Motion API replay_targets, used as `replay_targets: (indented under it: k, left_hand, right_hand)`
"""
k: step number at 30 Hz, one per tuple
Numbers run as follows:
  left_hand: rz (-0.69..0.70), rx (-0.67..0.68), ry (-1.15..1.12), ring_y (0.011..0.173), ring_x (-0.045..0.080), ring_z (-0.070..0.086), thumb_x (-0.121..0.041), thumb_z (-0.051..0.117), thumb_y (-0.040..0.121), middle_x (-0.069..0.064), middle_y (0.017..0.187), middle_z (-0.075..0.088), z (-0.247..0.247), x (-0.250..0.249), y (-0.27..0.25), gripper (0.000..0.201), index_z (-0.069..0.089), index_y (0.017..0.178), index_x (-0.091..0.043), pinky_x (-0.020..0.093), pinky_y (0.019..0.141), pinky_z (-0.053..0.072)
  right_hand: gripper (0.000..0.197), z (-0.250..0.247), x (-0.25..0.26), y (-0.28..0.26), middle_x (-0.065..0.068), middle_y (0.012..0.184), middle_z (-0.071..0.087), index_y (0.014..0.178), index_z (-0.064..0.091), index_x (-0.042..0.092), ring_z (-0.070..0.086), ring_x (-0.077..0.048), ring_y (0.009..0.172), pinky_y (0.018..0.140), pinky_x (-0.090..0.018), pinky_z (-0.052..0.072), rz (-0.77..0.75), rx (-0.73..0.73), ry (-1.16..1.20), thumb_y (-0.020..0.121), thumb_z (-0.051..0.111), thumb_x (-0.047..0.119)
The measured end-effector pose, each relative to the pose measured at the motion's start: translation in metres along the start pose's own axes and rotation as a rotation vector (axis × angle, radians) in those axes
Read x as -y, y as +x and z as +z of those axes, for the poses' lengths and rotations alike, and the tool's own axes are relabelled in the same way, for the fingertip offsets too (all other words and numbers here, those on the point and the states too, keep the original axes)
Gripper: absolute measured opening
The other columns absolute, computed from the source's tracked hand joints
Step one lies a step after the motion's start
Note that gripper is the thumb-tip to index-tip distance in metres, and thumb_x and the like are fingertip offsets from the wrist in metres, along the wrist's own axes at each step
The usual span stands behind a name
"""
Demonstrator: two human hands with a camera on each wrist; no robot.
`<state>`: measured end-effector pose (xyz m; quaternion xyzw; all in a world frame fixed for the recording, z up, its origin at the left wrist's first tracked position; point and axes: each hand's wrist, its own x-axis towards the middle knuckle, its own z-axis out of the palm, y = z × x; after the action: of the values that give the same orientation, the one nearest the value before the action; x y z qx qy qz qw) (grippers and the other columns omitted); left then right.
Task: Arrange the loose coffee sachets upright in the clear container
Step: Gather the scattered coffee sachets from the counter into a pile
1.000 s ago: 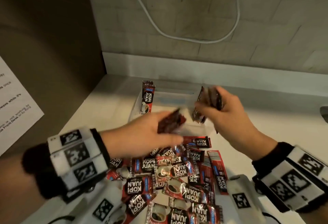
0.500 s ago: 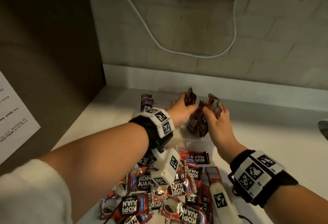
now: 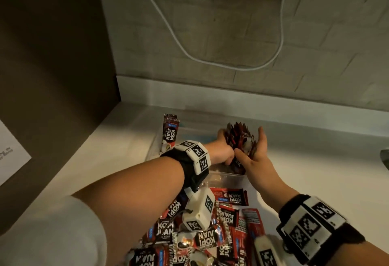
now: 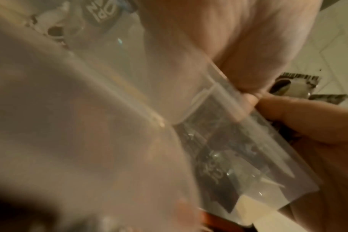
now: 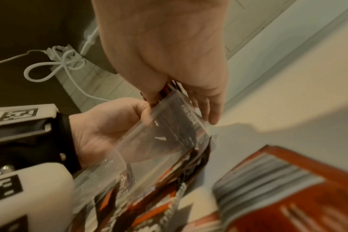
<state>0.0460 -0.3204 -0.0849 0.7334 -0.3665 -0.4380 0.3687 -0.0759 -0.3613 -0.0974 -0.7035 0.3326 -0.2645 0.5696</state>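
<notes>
Both hands hold one bundle of red-and-black coffee sachets (image 3: 239,139) upright, its lower end inside the right end of the clear container (image 3: 221,176). My left hand (image 3: 224,150) grips the bundle from the left with curled fingers. My right hand (image 3: 253,150) clasps it from the right, thumb in front and fingers behind. In the right wrist view the sachets (image 5: 189,155) show through the clear container wall (image 5: 159,141), with the left hand (image 5: 109,125) against it. A few sachets (image 3: 169,133) stand upright at the container's left end. Loose sachets (image 3: 210,238) lie piled on the counter nearer me.
The white counter (image 3: 305,160) meets a tiled wall with a hanging white cable (image 3: 210,61). A dark panel (image 3: 52,55) closes off the left side, with a paper notice (image 3: 10,154) on it. A dark object (image 3: 385,160) sits at the right edge.
Both hands moved forward from above the pile to the container. The sachets each hand held are now joined into one bundle, lowered into the container's right end.
</notes>
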Motion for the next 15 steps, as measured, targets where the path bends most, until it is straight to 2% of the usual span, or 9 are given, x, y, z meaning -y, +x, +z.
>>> replay_targets:
  k: [1,2,4,5,7,9,11,13,15]
  left_hand:
    - [0.006,-0.006,0.031,0.102,0.036,0.055,0.008,0.05,0.081,0.021,0.102,0.054,0.0003,0.0002,-0.0007,0.091,-0.002,0.152,-0.017,0.04,0.076,0.05]
    - [0.007,-0.024,0.032,0.105,0.037,0.054,0.002,0.049,0.088,0.021,0.107,0.053,0.0021,0.0006,-0.0002,0.087,-0.006,0.152,-0.018,0.04,0.081,0.05]
    - [0.036,-0.058,0.026,0.125,0.038,0.046,-0.013,0.047,0.098,0.022,0.139,0.041,0.006,0.0015,0.0001,0.078,-0.009,0.152,-0.023,0.046,0.106,0.04]
    - [0.049,-0.067,0.038,0.128,0.039,0.044,-0.017,0.047,0.098,0.022,0.145,0.035,0.0072,0.0025,0.0013,0.079,-0.01,0.151,-0.029,0.049,0.109,0.036]
    - [0.036,-0.09,0.068,0.121,0.042,0.049,-0.022,0.049,0.096,0.025,0.14,0.04,0.0077,0.0045,0.006,0.08,-0.009,0.148,-0.04,0.053,0.105,0.04]
    - [0.023,-0.107,0.078,0.117,0.043,0.052,-0.02,0.048,0.097,0.026,0.134,0.045,0.0069,0.0027,0.0049,0.077,-0.007,0.148,-0.037,0.053,0.103,0.043]
    - [0.051,-0.082,0.077,0.118,0.039,0.052,-0.019,0.047,0.099,0.022,0.135,0.044,0.0058,0.0017,0.0033,0.074,-0.006,0.15,-0.028,0.047,0.104,0.041]
    - [0.077,-0.023,0.127,0.119,0.035,0.051,-0.02,0.048,0.099,0.019,0.136,0.044,0.0051,0.0014,0.0011,0.074,-0.006,0.151,-0.023,0.044,0.105,0.04]
    - [0.077,0.028,0.207,0.117,0.033,0.053,-0.018,0.05,0.098,0.019,0.134,0.048,0.005,0.001,0.0003,0.075,-0.004,0.151,-0.019,0.044,0.104,0.042]
  right_hand:
    - [0.085,-0.0009,0.0003,0.0004,0.005,0.124,0.053,0.15,-0.011,0.033,0.057,-0.004,0.103,0.089,-0.023,0.044,0.007,0.01,0.027,0.096,0.051,0.009]
    - [0.087,-0.0015,0.0003,0.0007,0.006,0.122,0.052,0.15,-0.011,0.033,0.057,-0.001,0.1,0.087,-0.02,0.044,0.017,0.018,0.052,0.096,0.052,0.008]
    - [0.09,-0.0023,-0.0001,0.0009,0.006,0.124,0.048,0.149,-0.012,0.035,0.056,-0.006,0.106,0.09,-0.024,0.043,0.029,0.014,0.103,0.095,0.055,0.01]
    - [0.091,-0.0024,-0.0009,0.0011,0.004,0.127,0.047,0.149,-0.012,0.036,0.055,-0.01,0.111,0.092,-0.027,0.042,0.039,0.01,0.122,0.094,0.056,0.011]
    - [0.092,-0.0029,-0.0027,0.0022,0.004,0.128,0.047,0.149,-0.01,0.037,0.053,-0.013,0.115,0.093,-0.03,0.042,0.053,0.013,0.133,0.093,0.059,0.015]
    - [0.088,-0.0035,-0.0042,0.0039,0.007,0.127,0.047,0.151,-0.005,0.035,0.053,-0.013,0.115,0.094,-0.03,0.041,0.069,0.024,0.112,0.092,0.06,0.019]
    - [0.08,-0.0043,-0.0049,0.0058,0.008,0.129,0.05,0.151,0.008,0.034,0.055,-0.012,0.114,0.094,-0.029,0.043,0.083,0.038,0.096,0.092,0.06,0.023]
    - [0.068,-0.0052,-0.0051,0.0072,0.004,0.128,0.058,0.147,0.026,0.031,0.06,-0.012,0.111,0.093,-0.031,0.048,0.087,0.052,0.079,0.09,0.062,0.027]
    - [0.062,-0.0056,-0.0038,0.0067,0.001,0.124,0.062,0.142,0.036,0.031,0.062,-0.014,0.108,0.093,-0.035,0.05,0.093,0.058,0.066,0.087,0.064,0.031]
